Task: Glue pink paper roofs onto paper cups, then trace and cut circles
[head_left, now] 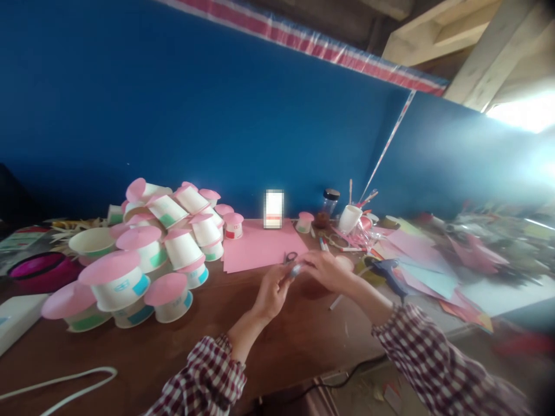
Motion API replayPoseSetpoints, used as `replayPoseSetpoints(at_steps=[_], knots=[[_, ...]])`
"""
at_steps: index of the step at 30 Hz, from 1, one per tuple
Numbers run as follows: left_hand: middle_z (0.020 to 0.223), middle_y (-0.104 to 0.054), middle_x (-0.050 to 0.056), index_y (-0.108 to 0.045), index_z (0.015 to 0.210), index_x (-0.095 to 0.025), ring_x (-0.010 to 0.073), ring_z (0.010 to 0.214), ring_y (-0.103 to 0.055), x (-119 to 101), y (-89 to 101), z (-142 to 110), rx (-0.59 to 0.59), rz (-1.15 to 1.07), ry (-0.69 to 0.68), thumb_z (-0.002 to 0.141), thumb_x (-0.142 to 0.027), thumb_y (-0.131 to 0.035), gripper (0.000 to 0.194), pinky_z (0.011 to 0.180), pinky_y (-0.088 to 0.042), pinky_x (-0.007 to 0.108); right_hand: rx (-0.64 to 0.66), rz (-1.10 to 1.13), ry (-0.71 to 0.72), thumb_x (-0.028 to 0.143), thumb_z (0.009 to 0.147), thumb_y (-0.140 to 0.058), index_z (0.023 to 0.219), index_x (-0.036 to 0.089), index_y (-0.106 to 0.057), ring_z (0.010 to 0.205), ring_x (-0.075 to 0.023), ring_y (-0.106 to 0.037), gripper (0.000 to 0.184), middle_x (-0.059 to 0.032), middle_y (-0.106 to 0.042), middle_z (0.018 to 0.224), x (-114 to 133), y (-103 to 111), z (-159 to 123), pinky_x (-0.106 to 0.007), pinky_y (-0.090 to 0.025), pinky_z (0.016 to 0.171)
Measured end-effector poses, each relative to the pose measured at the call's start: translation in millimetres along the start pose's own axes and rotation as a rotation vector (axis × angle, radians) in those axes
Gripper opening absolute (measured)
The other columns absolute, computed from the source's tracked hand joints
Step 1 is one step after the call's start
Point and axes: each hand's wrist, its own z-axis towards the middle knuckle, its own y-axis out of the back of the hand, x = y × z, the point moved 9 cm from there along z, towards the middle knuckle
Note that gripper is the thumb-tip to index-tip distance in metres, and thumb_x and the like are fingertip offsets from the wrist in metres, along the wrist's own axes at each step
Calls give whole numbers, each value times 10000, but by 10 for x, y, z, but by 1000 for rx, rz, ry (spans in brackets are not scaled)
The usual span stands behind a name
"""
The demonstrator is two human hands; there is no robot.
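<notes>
My left hand (272, 290) and my right hand (326, 270) meet above the brown table (269, 341), both closed round a small dark and silvery object (295, 270) that is too blurred to name. Just behind the hands lie black-handled scissors (290, 256) on a sheet of pink paper (260, 246). Both my sleeves are red-and-white checked.
A pile of paper cups with pink round tops (147, 254) fills the left of the table. A blue glue gun (388, 270) lies right of my hands. Coloured paper sheets (427, 263), a white cup with sticks (349, 218) and a jar (328, 207) stand at the back right. A blue wall rises behind.
</notes>
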Motion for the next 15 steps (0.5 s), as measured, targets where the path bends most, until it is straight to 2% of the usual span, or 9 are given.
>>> replayPoseSetpoints(at_steps=[4, 8, 12, 15], knots=[[1012, -660, 63, -612, 1182, -264, 195, 942, -592, -23, -5, -5, 27, 40, -13, 878, -233, -499, 326, 881, -467, 352, -34, 83, 9, 203, 887, -520, 938, 198, -680, 839, -169, -636, 168, -38, -708, 922, -73, -84, -25, -238, -435, 736], [1015, -658, 62, -602, 1189, -262, 197, 943, -593, -42, -30, -17, 42, 57, -21, 865, -219, -513, 338, 883, -467, 363, -57, 68, -5, 202, 870, -537, 871, 173, -668, 768, -163, -624, 133, -43, -696, 855, -103, -92, -74, -235, -421, 683], [1056, -648, 77, -589, 1170, -228, 191, 965, -597, -58, -43, -30, 24, 39, -15, 869, -235, -514, 311, 884, -469, 350, -55, 60, 35, 198, 842, -565, 1027, 186, -629, 750, -161, -609, 196, -32, -682, 869, -55, -37, -133, -240, -417, 672], [954, -654, 60, -519, 1229, -205, 152, 830, -614, -67, -61, -39, 24, 1, -1, 876, -252, -505, 356, 799, -503, 304, -36, 67, 64, 157, 816, -578, 1100, 205, -587, 819, -168, -612, 288, -32, -680, 956, -3, -7, -172, -250, -424, 727]])
